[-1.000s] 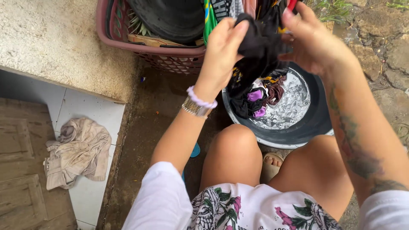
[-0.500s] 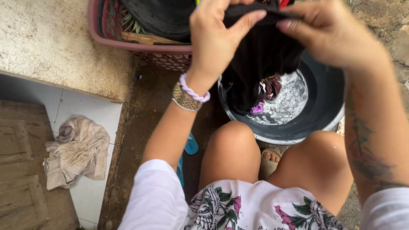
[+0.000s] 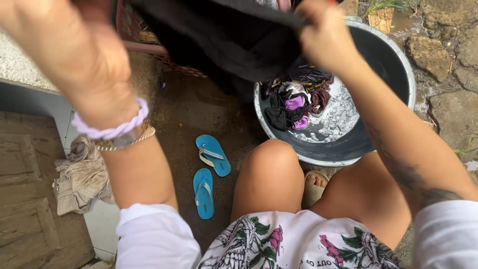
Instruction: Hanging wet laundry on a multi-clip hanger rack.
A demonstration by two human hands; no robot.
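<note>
Both hands have spread apart since before, stretching the black cloth [image 3: 224, 40] wide; left hand [image 3: 74, 55] and right hand [image 3: 323, 37] fingers grip its edges, fingertips hidden.

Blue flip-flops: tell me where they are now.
The blue flip-flops lie on the dirt ground left of the person's knee, between the beige cloth and the dark basin.

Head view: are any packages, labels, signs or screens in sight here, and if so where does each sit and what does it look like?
No packages, signs or screens are in view.
Printed shirt: bottom centre, on the person's lap side; white cloth with pink flowers, green leaves and a line of dark lettering at the lower edge.
Blue flip-flops: on the ground left of the knee; pale marks on the straps, too small to tell.
</note>
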